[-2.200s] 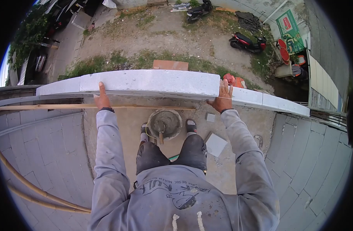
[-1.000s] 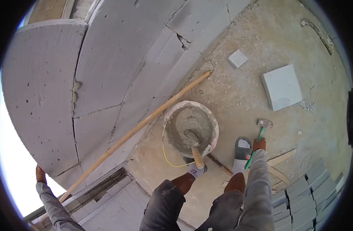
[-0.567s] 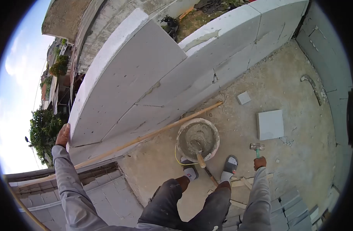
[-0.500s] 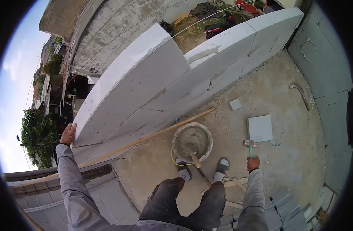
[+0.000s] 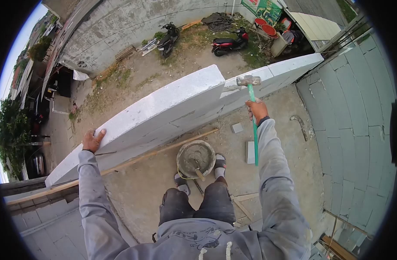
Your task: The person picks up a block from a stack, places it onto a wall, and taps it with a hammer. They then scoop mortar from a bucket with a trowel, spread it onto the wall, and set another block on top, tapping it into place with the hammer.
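My right hand [image 5: 257, 110] is closed around the green handle of a hammer [image 5: 254, 130]. Its metal head is raised, overlapping the top of the white block wall [image 5: 185, 84] just right of the step between the taller block and the lower course. At the left, my left hand [image 5: 93, 140] lies on the wall's top edge, fingers draped over and thumb spread. Below, by my feet, stands a bucket [image 5: 180, 149] of grey wet mortar [image 5: 197, 156], with a trowel [image 5: 200, 174] in it, handle toward me.
A long wooden strip [image 5: 164, 150] runs along the wall's foot. A small block piece [image 5: 237, 128] and a larger one [image 5: 250, 152] lie on the floor. A grey block wall [image 5: 354, 130] rises at right. Motorbikes [image 5: 230, 42] stand in the yard beyond.
My right hand has lifted the hammer from above the floor block up to the wall's top. My left hand now rests over the top edge instead of at the block's end. The view has shifted.
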Tool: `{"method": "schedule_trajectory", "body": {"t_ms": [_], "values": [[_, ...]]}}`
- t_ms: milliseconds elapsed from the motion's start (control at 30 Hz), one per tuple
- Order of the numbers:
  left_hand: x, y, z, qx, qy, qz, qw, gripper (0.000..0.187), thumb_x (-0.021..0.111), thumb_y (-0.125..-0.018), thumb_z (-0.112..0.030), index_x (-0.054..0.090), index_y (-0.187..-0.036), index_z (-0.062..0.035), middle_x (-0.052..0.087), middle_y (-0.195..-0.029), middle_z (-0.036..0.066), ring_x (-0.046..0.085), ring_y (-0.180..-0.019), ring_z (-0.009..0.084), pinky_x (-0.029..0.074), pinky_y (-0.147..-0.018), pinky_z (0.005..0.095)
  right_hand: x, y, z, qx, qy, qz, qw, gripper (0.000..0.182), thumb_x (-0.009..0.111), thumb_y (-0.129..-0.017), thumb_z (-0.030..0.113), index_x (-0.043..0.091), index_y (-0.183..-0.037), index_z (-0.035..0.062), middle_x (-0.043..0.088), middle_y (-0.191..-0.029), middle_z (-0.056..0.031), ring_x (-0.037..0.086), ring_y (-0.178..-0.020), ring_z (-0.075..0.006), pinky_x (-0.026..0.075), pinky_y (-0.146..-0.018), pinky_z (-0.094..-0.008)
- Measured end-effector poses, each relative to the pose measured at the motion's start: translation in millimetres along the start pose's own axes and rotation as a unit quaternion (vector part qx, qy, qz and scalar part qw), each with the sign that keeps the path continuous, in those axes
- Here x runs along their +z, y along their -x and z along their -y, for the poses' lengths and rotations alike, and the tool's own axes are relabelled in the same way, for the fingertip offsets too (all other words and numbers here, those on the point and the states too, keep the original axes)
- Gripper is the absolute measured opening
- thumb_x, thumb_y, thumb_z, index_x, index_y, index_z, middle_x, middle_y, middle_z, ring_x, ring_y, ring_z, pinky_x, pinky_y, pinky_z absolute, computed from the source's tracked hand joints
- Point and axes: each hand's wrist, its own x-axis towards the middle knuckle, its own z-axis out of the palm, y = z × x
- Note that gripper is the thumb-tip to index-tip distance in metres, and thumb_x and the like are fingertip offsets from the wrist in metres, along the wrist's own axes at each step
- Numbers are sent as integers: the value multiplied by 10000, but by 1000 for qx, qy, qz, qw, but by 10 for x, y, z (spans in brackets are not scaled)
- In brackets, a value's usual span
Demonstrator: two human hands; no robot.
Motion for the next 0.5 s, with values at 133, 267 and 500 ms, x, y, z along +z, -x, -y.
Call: {"method": "schedule_trajectory", "body": {"t_ms": [133, 267, 500], "values": [[148, -61, 185, 8, -31, -48, 998, 795, 563, -710, -673, 564, -1075, 34, 557, -1086, 239, 517, -1047, 361, 357, -903, 465, 303, -34, 198, -11, 105, 128, 986, 138, 587, -793, 149, 525, -829, 30, 464, -558, -28, 410, -371, -128, 333, -338, -296], [137, -5, 92, -22, -25, -52, 998, 721, 568, -701, -673, 588, -1071, -55, 499, -1214, 154, 431, -1167, 314, 216, -959, 593, 209, 63, 45, 28, 60, 70, 995, 138, 579, -802, 148, 507, -818, 32, 458, -552, -26, 422, -373, -127, 339, -336, -290], [185, 41, 36, -19, -28, -113, 993, 721, 576, -674, -691, 598, -1070, -88, 475, -1265, 109, 373, -1235, 289, 151, -980, 639, -111, 1164, 90, -44, 130, -64, 988, 186, 570, -849, 200, 490, -773, 49, 427, -555, 10, 410, -424, -79, 329, -376, -238]]}}
